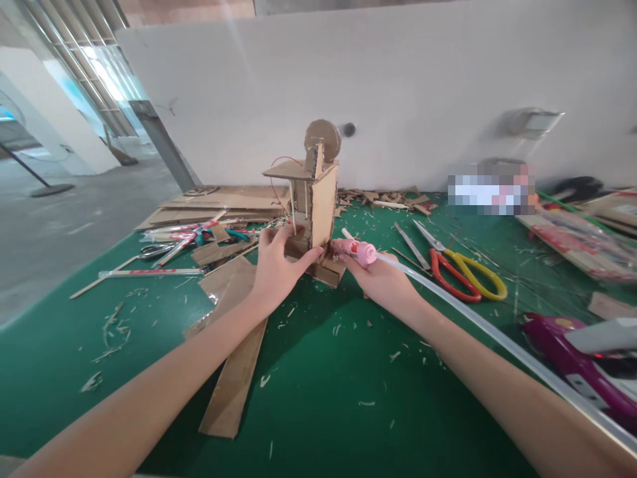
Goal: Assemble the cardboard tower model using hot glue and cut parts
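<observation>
A cardboard model with a round disc on top stands upright on the green table, a thin red wire looping at its left side. My left hand grips its lower part, fingers at the left and thumb against the front panel. My right hand is closed around a pink glue gun beside the model's right lower edge. Out of the gun's back end a long translucent glue stick runs to the lower right. The gun's tip and most right fingers are hidden.
Right of the model lie scissors with red and yellow handles and a metal blade. A purple and white device sits at the right edge. Cardboard strips, wrapped sticks and shavings are at left. A white panel stands behind.
</observation>
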### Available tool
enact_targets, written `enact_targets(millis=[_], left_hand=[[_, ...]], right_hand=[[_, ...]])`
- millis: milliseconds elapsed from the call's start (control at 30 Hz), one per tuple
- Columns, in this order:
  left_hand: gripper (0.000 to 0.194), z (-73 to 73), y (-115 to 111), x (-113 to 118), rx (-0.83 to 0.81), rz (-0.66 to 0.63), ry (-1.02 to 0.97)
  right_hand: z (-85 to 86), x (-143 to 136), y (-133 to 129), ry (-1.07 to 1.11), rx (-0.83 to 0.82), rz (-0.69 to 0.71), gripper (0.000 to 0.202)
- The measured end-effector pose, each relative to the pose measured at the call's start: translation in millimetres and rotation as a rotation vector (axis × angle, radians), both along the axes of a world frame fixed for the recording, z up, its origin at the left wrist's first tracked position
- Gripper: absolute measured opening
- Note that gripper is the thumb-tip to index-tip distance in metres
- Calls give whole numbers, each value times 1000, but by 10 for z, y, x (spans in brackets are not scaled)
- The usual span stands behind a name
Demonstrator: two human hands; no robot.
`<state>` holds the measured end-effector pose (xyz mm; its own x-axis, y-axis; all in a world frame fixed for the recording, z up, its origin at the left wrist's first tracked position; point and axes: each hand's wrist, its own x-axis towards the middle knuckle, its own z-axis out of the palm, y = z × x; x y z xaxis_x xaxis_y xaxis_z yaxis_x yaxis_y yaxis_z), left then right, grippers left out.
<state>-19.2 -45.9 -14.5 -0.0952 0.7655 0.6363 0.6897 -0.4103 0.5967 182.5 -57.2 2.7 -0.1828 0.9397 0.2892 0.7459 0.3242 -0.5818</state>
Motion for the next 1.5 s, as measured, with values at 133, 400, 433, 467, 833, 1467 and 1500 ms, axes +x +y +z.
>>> enact_targets(millis=[133,400,433,467,833,1467,1500], left_hand=[[48,-5,3,-4,1,-5,-8],[49,5,-3,-3,-14,1,1],[49,6,-4,-3,-14,2,4],[49,6,-5,-3,-13,2,7],[48,-15,1,-5,11,-1,-4],[47,0,1,1,16,14,33],[47,1,0,1,17,17,39]], right_hand=[[0,-3,8,17,21,-12,40],[29,-24,-16,-37,-20,-40,43],[17,-19,-10,-30,-37,-37,43],[4,-14,-4,-18,-53,-32,43],[60,-72,-66,36,-231,-73,41],[14,-46,-47,94,-225,-123,42],[6,-38,-46,102,-240,-108,41]])
